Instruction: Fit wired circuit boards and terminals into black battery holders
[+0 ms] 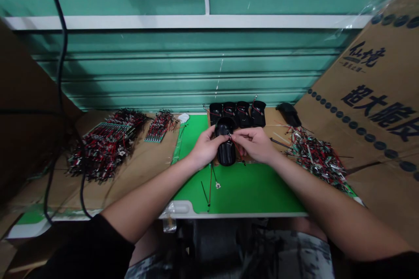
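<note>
nearest, at the bottom of the view, are the person's grey patterned shorts (294,255) and short black sleeves (81,248). past them, a white table edge (235,215) borders a bright green cutting mat (242,189), with a thin red wire and a thin black wire (209,187) lying loose on it, beside a tiny metal terminal (217,185).

above the mat, the left hand (207,148) and the right hand (254,144) work close together. the left fingers (218,138) are curled, gripping a black plastic oblong battery holder (226,154), which stands lengthwise over the mat between the hands. the right fingertips (234,137) are pinched on thin red and black leads (237,144) at the holder's upper end, though the exact grip is partly hidden.

just beyond, four similar black battery holders (237,113) sit side by side on brown cardboard (273,117), their leads sticking up. a small dark object (288,113) lies to the right of them. a tangled heap of wired metal parts (316,161) spreads on the right, while bundled red-and-black wired strips (108,148) and a smaller bundle (160,126) lie on the left. farther back are a black hanging cable (60,52), a printed cardboard sheet (369,109) and a green corrugated metal wall (163,65).
</note>
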Motion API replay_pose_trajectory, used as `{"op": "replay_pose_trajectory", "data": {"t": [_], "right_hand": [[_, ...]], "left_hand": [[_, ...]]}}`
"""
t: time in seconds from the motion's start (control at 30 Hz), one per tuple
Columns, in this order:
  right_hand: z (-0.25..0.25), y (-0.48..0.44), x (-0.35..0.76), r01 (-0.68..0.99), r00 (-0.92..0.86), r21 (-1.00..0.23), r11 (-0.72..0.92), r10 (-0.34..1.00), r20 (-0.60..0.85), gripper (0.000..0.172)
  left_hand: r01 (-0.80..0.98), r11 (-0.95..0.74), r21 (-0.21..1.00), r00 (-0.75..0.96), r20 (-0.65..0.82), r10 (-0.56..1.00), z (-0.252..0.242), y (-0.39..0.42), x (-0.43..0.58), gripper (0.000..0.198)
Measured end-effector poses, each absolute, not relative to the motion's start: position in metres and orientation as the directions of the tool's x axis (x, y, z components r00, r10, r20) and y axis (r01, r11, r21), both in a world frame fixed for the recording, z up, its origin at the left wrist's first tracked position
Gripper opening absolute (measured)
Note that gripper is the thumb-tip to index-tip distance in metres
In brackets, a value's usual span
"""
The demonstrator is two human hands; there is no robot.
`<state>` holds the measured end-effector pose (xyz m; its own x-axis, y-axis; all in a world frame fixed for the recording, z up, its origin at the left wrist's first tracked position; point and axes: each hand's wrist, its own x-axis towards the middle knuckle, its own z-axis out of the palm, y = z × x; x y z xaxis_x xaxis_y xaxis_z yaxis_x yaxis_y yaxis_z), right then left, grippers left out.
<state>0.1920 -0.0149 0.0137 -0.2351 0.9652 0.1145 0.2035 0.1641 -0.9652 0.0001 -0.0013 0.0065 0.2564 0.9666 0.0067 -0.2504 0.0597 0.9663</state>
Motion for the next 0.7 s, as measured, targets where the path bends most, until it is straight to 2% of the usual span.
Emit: {"op": "replay_pose_trajectory", "data": {"t": [0.13,0.2,0.3,0.33,0.4,0.47,0.53,0.7], "right_hand": [[0.017,-0.018,0.199,0.275,-0.171,-0.881,0.386,0.921,0.350,0.022],[0.023,-0.023,0.201,0.244,-0.241,-0.813,0.528,0.846,0.477,0.027],[0.032,-0.032,0.200,0.173,-0.369,-0.722,0.670,0.723,0.584,0.043],[0.034,-0.034,0.199,0.166,-0.388,-0.694,0.700,0.694,0.607,0.043],[0.037,-0.037,0.197,0.172,-0.392,-0.646,0.744,0.654,0.647,0.033],[0.036,-0.036,0.195,0.187,-0.351,-0.630,0.754,0.650,0.674,0.014],[0.033,-0.033,0.195,0.185,-0.269,-0.666,0.722,0.689,0.673,0.004],[0.030,-0.026,0.200,0.073,-0.091,-0.829,0.554,0.832,0.548,0.011]], "left_hand": [[-0.288,0.146,0.946,0.182,-0.096,0.979,0.004,0.004,-0.001,0.031],[-0.296,0.178,0.938,0.131,-0.145,0.981,0.004,0.006,-0.001,0.030],[-0.324,0.232,0.917,0.096,-0.212,0.973,0.008,0.006,-0.002,0.032],[-0.341,0.244,0.908,0.098,-0.223,0.970,0.009,0.006,-0.002,0.034],[-0.373,0.259,0.891,0.135,-0.224,0.965,0.012,0.004,-0.002,0.039],[-0.396,0.273,0.877,0.186,-0.215,0.959,0.015,0.003,-0.001,0.043],[-0.411,0.275,0.869,0.202,-0.207,0.957,0.015,0.002,-0.001,0.045],[-0.412,0.277,0.868,0.197,-0.212,0.957,0.013,0.002,-0.001,0.046]]}}
